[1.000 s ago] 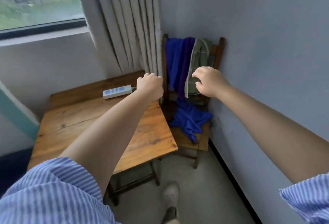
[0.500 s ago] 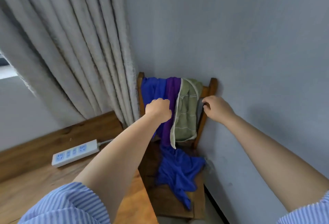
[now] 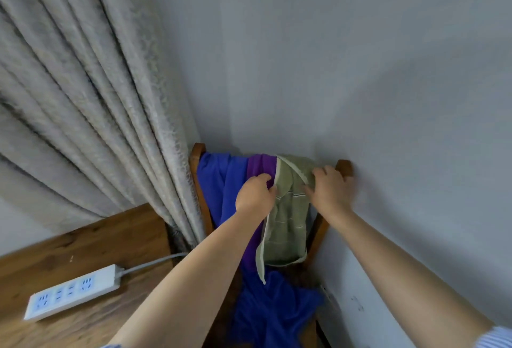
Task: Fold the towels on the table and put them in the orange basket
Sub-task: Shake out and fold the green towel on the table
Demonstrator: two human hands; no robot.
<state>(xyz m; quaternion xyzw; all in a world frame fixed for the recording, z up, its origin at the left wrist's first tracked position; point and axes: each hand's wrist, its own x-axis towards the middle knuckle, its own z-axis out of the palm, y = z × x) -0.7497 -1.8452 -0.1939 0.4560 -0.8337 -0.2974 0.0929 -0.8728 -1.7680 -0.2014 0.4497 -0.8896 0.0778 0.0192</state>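
left grip: our left hand (image 3: 256, 195) pinches the near edge of the olive-green towel (image 3: 288, 226).
right grip: our right hand (image 3: 328, 190) grasps the same towel's far side, fingers curled on it.
green towel: draped over the wooden chair (image 3: 343, 166) back, beside a purple towel (image 3: 259, 165) and a blue towel (image 3: 219, 178).
seat: another blue cloth (image 3: 273, 309), crumpled.
surface: wooden surface (image 3: 83, 239), a white power strip (image 3: 73, 292) on it.
basket: we cannot see it.
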